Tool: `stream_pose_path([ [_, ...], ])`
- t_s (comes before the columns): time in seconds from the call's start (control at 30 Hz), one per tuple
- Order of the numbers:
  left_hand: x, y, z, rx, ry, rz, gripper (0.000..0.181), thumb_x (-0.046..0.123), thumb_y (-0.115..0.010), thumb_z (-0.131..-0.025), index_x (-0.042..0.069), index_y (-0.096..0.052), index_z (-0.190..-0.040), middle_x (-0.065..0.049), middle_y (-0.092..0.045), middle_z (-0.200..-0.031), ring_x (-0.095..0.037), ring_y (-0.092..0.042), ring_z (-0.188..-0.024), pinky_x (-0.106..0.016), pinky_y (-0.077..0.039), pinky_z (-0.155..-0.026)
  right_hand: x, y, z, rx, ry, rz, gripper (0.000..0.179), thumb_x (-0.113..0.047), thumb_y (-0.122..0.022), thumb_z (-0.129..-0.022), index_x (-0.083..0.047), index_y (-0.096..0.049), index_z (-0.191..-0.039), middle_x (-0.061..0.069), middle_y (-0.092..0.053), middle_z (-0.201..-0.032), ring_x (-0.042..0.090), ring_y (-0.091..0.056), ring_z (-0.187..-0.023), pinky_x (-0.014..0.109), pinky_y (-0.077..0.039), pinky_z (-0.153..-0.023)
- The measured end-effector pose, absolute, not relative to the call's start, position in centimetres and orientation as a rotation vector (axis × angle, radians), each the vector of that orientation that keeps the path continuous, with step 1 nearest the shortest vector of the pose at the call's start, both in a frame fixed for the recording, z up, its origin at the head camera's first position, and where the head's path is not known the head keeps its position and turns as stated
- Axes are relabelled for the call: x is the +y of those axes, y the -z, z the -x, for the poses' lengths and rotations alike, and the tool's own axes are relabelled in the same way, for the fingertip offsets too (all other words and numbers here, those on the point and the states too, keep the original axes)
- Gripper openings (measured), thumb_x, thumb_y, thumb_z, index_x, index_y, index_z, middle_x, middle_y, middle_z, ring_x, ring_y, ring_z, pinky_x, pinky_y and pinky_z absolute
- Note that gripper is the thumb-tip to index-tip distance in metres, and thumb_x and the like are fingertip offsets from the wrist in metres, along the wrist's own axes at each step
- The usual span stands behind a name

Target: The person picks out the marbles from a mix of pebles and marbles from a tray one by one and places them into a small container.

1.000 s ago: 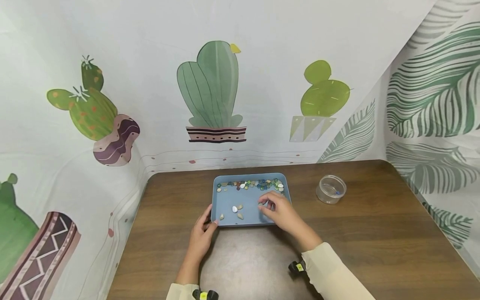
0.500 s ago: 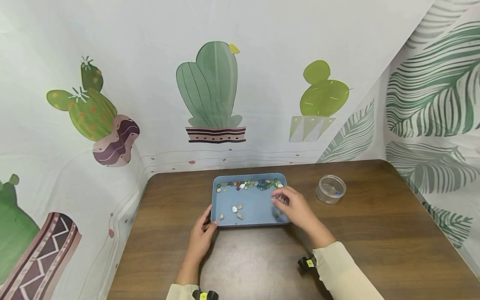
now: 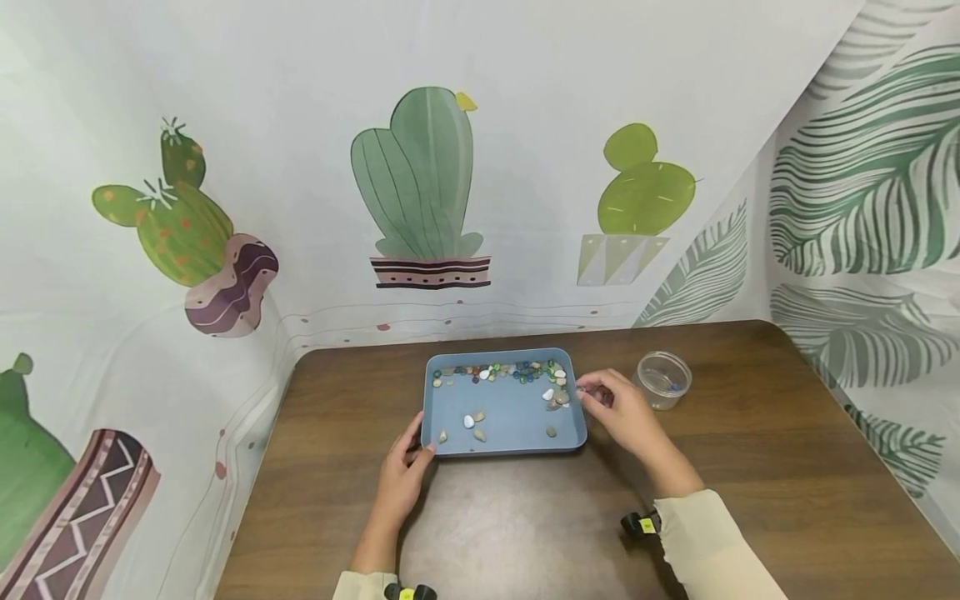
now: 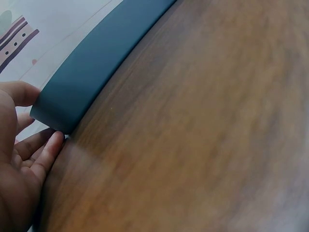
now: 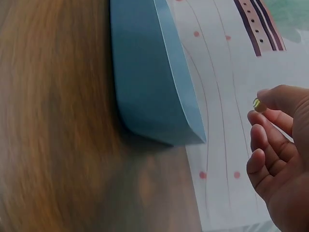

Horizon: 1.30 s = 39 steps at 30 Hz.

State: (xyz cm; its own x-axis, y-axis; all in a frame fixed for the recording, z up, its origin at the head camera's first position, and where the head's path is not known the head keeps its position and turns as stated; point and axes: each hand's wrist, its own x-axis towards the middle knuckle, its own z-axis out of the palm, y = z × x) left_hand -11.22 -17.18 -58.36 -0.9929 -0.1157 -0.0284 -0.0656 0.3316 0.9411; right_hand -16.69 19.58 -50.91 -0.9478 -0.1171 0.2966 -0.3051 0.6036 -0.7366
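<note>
Starting at the right hand (image 3: 626,414), we see thumb and finger clamped on a small yellow-green marble (image 5: 259,106), just beyond the right rim of the blue tray (image 3: 513,421). We locate the left hand (image 3: 401,479) at the tray's near left corner, thumb and fingers gripping that corner. Inside the tray, we note a row of marbles and stones (image 3: 522,376) along the far side, a cluster of stones (image 3: 562,398) at the right, and one dark stone (image 3: 551,432) near the near right corner. Toward the near left, we observe a white stone (image 3: 468,422) among tan ones. Right of the tray, we find a clear tub (image 3: 651,395) containing a blue piece (image 3: 675,387), on the brown table (image 3: 337,450).
</note>
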Motion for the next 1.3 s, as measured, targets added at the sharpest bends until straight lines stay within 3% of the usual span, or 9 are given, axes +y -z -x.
stream_pose_path([
  [0.5, -17.0, 58.4, 11.3, -2.516, 1.745, -0.144, 0.057, 0.017, -0.067, -0.096, 0.025, -0.051, -0.15, -0.017, -0.061, -0.133, -0.02, -0.064, -0.102, -0.021, -0.053, -0.083, 23.6, 51.3, 16.7, -2.575, -1.146, -0.278, 0.013, -0.008, -0.073, -0.091, -0.006, -0.071, -0.103, 0.003, -0.061, -0.085, 0.004, -0.048, -0.075, 0.019, -0.042, -0.065],
  [0.77, -17.2, 58.4, 11.3, -2.497, 1.802, -0.151, 0.057, 0.017, -0.067, -0.096, 0.026, -0.05, -0.15, -0.018, -0.06, -0.136, -0.021, -0.064, -0.102, -0.02, -0.052, -0.083, 25.4, 51.7, 16.4, -2.548, -1.074, -0.153, 0.013, -0.008, -0.071, -0.092, -0.006, -0.071, -0.105, 0.005, -0.061, -0.089, 0.009, -0.052, -0.078, 0.015, -0.04, -0.066],
  [1.07, -17.1, 58.6, 11.4, -2.5, 1.781, -0.141, 0.057, 0.017, -0.067, -0.096, 0.026, -0.05, -0.15, -0.017, -0.06, -0.136, -0.019, -0.064, -0.101, -0.02, -0.052, -0.083, 27.5, 51.8, 16.2, -2.52, -1.054, -0.061, 0.013, -0.007, -0.071, -0.092, -0.002, -0.07, -0.103, 0.011, -0.064, -0.092, 0.003, -0.052, -0.08, 0.008, -0.039, -0.069],
  [1.3, -17.1, 58.7, 11.3, -2.524, 1.765, -0.159, 0.058, 0.017, -0.067, -0.096, 0.028, -0.05, -0.15, -0.016, -0.059, -0.136, -0.019, -0.064, -0.101, -0.021, -0.053, -0.084, 28.8, 51.9, 16.5, -2.535, -0.998, -0.038, 0.014, -0.008, -0.071, -0.091, -0.002, -0.071, -0.104, 0.012, -0.064, -0.092, 0.007, -0.053, -0.08, 0.01, -0.039, -0.069],
])
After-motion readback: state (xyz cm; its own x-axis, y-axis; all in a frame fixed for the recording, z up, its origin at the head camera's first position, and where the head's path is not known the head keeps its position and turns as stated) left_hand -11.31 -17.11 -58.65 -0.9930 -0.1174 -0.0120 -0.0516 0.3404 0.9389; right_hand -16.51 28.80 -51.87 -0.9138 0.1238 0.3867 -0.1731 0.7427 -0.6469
